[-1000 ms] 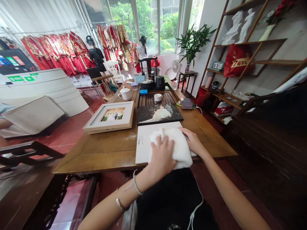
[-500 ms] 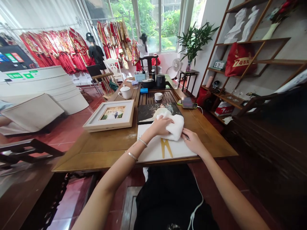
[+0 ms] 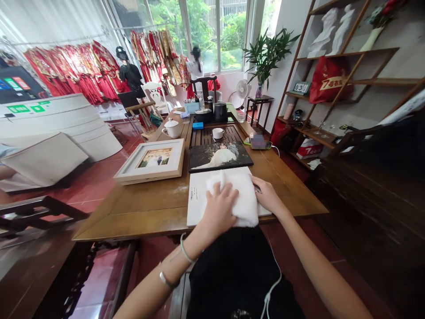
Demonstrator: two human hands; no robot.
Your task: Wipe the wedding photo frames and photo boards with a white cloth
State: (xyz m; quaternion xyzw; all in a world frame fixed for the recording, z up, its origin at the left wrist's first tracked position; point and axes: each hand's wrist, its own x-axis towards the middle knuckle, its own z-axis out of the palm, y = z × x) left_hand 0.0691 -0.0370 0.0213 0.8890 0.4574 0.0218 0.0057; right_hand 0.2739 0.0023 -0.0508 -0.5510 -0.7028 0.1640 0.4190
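Note:
A white towel (image 3: 245, 201) lies bunched over a flat white board (image 3: 196, 208) at the table's near edge. My left hand (image 3: 222, 206) presses down on the towel from above, its fingers slightly spread and curled into the cloth. At the board's right edge, my right hand (image 3: 265, 194) grips it, with some fingers hidden. Small print and a barcode-like mark show on the board's left side. Just beyond it lies a dark picture panel (image 3: 206, 155) showing a white gown. To the left sits a light wooden photo frame (image 3: 182, 155).
A lidded white cup (image 3: 171, 128) stands behind the frame. Farther back are a small white cup (image 3: 218, 133) on the slatted tea tray (image 3: 201, 139), a blue box (image 3: 198, 126) and a black kettle (image 3: 220, 111). A phone (image 3: 260, 141) with a cable lies at right. Two people are near the clothes racks.
My left hand has drawn the towel toward me, from the board's far edge to its near edge. The towel now covers the yellow A-shaped piece. My right hand stays at the right edge.

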